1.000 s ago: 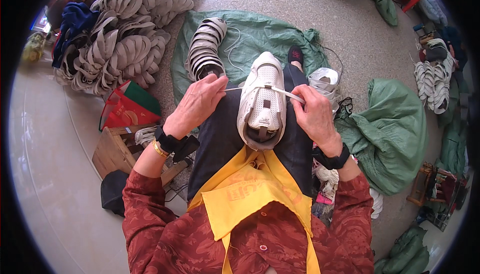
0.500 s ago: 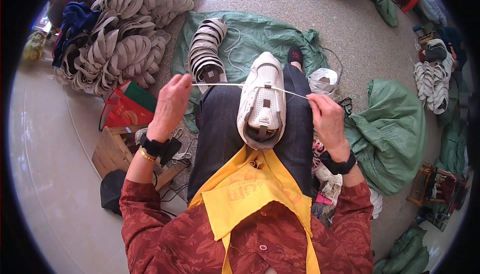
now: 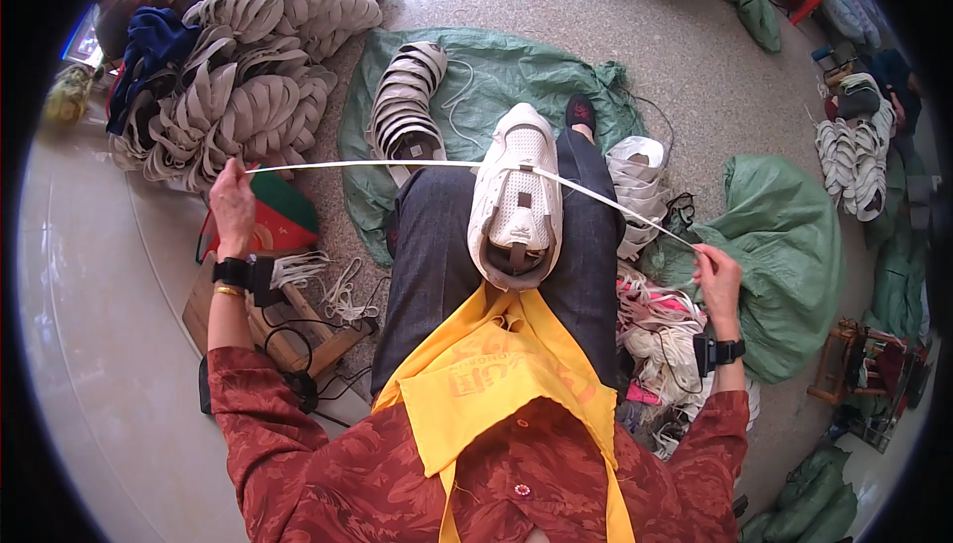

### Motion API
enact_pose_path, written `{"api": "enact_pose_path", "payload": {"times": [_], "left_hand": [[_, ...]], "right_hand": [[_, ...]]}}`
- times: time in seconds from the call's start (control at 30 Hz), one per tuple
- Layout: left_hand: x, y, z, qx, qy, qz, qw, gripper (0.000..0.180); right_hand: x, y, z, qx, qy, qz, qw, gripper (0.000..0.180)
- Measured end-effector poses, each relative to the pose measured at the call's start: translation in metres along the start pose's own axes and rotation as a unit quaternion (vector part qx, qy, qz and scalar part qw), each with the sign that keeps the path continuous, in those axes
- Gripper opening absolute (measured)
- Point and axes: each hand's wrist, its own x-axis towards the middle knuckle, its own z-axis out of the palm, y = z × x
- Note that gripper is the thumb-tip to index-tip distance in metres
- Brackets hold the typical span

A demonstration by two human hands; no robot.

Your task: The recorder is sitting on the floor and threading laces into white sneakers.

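A white shoe upper [image 3: 518, 205] with a perforated tongue rests across my thighs, its toe pointing away from me. A white shoelace [image 3: 367, 163] runs through it near the front of the opening and stretches out taut to both sides. My left hand [image 3: 232, 207] pinches one end of the lace, out over the red and green bag. Far to the right, my right hand [image 3: 718, 285] pinches the other end beside the green sack. Neither hand touches the shoe upper.
A row of nested shoe uppers [image 3: 407, 96] lies on a green woven sheet [image 3: 536, 57] ahead. Big stacks of grey uppers [image 3: 248, 96] fill the far left. A wooden stool [image 3: 338, 344] stands at my left, loose laces [image 3: 665, 344] at my right, near a bulging green sack [image 3: 784, 265].
Both hands have moved outward, the left one to the left and the right one right and nearer me. Much more lace now shows on each side of the shoe upper.
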Motion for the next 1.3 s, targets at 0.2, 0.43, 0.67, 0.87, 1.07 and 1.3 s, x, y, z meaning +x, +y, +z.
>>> {"api": "enact_pose_path", "payload": {"times": [0.2,0.43,0.67,0.87,1.07,1.3], "left_hand": [[0.017,-0.051,-0.026,0.066,0.058,-0.023,0.996,0.006],[0.011,-0.104,-0.05,0.096,0.059,-0.081,0.99,0.009],[0.0,-0.114,-0.055,0.118,0.064,-0.103,0.986,0.008],[-0.004,-0.116,-0.051,0.104,0.034,-0.11,0.988,0.006],[-0.006,-0.111,-0.05,0.103,0.024,-0.119,0.987,0.006],[-0.004,-0.119,-0.042,0.159,0.047,-0.042,0.985,0.006]], "right_hand": [[-0.009,0.075,-0.058,-0.017,0.06,0.072,0.995,0.021],[-0.014,0.101,-0.104,-0.042,0.089,0.09,0.991,0.023],[-0.022,0.133,-0.141,-0.075,0.099,0.108,0.986,0.024],[-0.032,0.167,-0.167,-0.084,0.122,0.123,0.981,0.024],[-0.044,0.183,-0.191,-0.091,0.13,0.143,0.977,0.021],[-0.048,0.179,-0.193,-0.13,0.13,0.185,0.965,0.013]]}}
